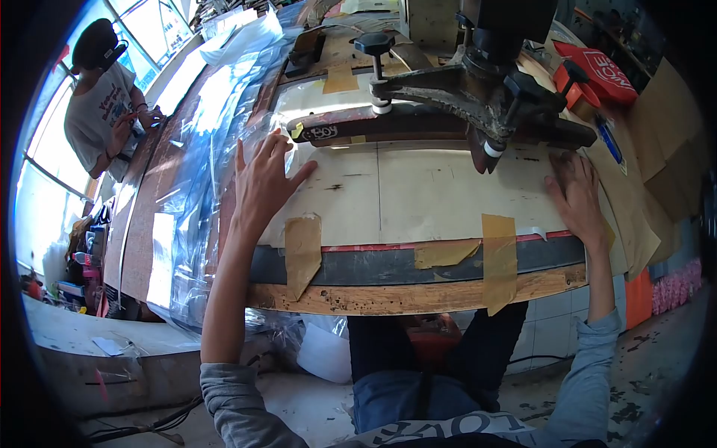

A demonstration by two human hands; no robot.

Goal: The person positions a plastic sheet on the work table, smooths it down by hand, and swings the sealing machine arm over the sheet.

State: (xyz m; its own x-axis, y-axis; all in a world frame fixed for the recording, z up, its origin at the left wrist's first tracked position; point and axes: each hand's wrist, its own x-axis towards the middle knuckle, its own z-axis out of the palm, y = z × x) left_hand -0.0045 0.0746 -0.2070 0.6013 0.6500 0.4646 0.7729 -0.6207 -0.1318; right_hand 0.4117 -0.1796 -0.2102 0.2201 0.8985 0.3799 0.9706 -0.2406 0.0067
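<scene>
Now the left hand point(263, 181) and right hand point(579, 198) spread, gripping nothing, near the table's point(403, 300) side edges; if the bar point(426, 125) drops, either could get pinched.

Dark bar point(429, 130) across pale sheet point(429, 187), left hand point(261, 183) at one end, fingers point(265, 148) spread, right hand point(580, 200) opposite

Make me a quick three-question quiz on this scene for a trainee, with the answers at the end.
1. True or false: the red bag is on the right side of the picture.
2. Which is nearer the white lettering on the bar: the left hand or the right hand?
3. How many brown tape strips reach down onto the wooden edge?

Key:
1. True.
2. The left hand.
3. Two.
</scene>
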